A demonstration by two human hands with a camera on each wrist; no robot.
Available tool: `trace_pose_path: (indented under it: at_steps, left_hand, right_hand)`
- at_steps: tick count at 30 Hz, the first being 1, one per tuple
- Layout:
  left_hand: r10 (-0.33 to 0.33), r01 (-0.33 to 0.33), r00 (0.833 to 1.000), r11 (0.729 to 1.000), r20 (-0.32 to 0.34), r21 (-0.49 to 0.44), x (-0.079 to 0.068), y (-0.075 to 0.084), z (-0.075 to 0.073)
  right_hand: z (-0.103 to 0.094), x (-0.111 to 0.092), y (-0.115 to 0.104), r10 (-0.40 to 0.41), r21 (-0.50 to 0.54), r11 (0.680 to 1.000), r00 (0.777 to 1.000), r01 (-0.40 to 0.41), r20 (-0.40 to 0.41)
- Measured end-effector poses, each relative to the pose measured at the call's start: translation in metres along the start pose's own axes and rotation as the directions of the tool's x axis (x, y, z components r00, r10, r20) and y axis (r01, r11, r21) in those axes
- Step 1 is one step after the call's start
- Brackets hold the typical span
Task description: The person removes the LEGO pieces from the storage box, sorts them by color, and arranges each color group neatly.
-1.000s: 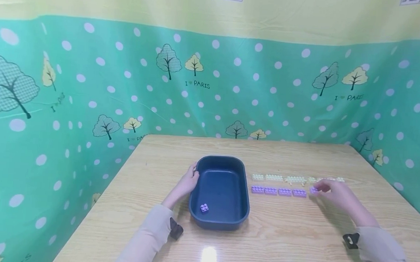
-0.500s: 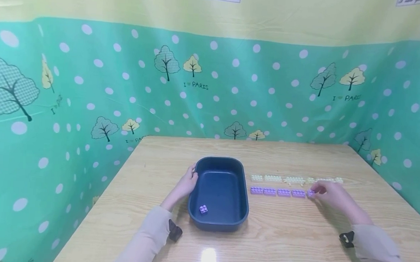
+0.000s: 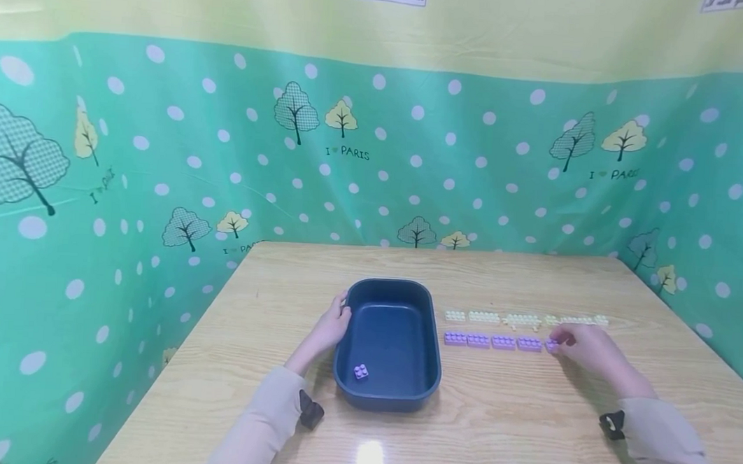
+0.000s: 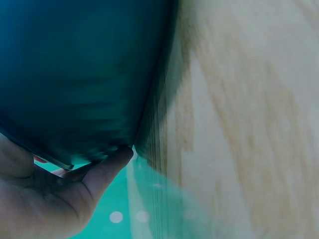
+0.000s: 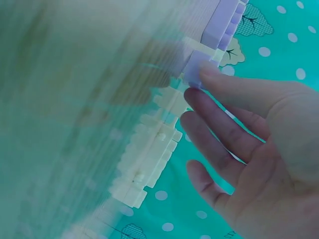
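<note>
My left hand [image 3: 331,324] grips the left side of a dark blue rectangular bin [image 3: 436,354], and in the left wrist view its fingers [image 4: 112,167] lie along the outer wall. A small purple toy brick [image 3: 361,371] lies inside the bin, near its front left corner. To the right, my right hand [image 3: 592,349] pinches another small purple brick [image 3: 551,345] between thumb and fingertips, at the right end of a row of longer purple bricks [image 3: 503,342]. In the right wrist view this held brick [image 5: 196,68] sits close by the neighbouring purple brick [image 5: 219,25].
Behind the purple row runs a row of pale yellow bricks [image 3: 523,320], partly covered by the right hand at its right part. Everything stands on a wooden table [image 3: 493,434]. A green patterned curtain [image 3: 374,190] hangs behind the table and at both sides.
My right hand has moved the small purple brick slightly left and nearer me, in line with the purple row. The left hand and the bin have stayed in place.
</note>
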State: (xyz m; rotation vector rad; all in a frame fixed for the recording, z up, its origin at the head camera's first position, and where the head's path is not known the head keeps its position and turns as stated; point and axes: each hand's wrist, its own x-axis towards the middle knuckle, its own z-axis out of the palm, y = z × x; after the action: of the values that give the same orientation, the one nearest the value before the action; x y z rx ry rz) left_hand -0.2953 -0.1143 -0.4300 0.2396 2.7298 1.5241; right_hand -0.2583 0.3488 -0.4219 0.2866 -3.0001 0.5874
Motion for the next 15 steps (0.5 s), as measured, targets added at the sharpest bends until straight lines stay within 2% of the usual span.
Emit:
trace_pose_path:
  at_steps: [5, 15]
  left_hand:
    - [0.001, -0.001, 1.000, 1.000, -0.002, -0.016, 0.0001, -0.0003, 0.0004]
    - [0.002, -0.002, 1.000, 1.000, -0.004, -0.012, -0.0005, -0.0007, 0.0002]
  right_hand:
    - [0.0009, -0.0004, 0.0018, 0.006, 0.007, 1.000, 1.000, -0.006, 0.016]
    - [0.0021, -0.0006, -0.0002, -0.012, 0.012, 1.000, 1.000, 0.012, -0.002]
